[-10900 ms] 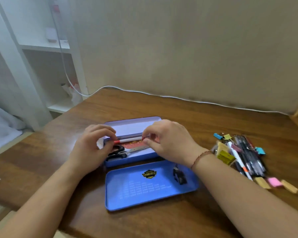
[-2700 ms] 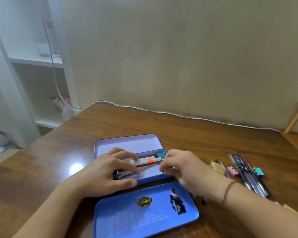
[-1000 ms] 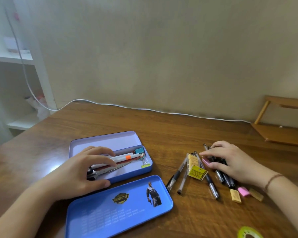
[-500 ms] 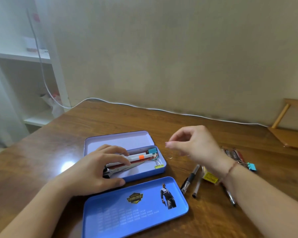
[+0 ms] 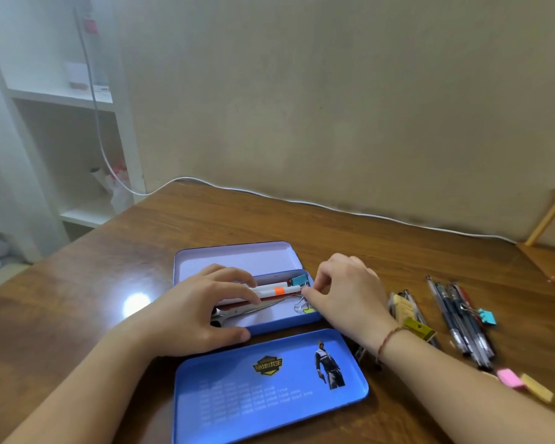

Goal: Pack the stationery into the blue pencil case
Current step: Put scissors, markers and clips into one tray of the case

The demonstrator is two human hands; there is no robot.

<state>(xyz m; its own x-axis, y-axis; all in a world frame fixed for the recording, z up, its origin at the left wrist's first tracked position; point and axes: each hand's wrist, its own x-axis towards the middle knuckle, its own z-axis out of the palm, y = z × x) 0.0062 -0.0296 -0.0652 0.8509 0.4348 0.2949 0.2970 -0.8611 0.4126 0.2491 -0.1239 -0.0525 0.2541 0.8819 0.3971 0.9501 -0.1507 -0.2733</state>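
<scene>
– Where does the pencil case (image 5: 279,325) sit?
– Mid-table (image 5: 77,315), its loose lid (image 5: 269,382) lying just in front.
– And inside it?
– A pen (image 5: 277,290) lies lengthwise, scissors (image 5: 247,310) in front of it, and clips (image 5: 300,279) at the right end.
– The hands?
– The left hand (image 5: 189,312) rests on the case's left part; the right hand (image 5: 346,296) is at its right end.
– To the right?
– More pens (image 5: 458,318), with erasers (image 5: 510,378) nearer the front edge.

Surface (image 5: 350,238): brown wood grain, smooth, polished, with a bright glare spot near its left edge. Pencil case (image 5: 282,323): painted metal by the look, blue outside, pale lilac inside, satin sheen. Loose lid (image 5: 269,389): glossy blue with printing. Scissors (image 5: 253,310): bare shiny metal blades. Pens (image 5: 462,318) toward right edge: clear glossy plastic. Wall (image 5: 334,107): matt, rough plaster.
</scene>
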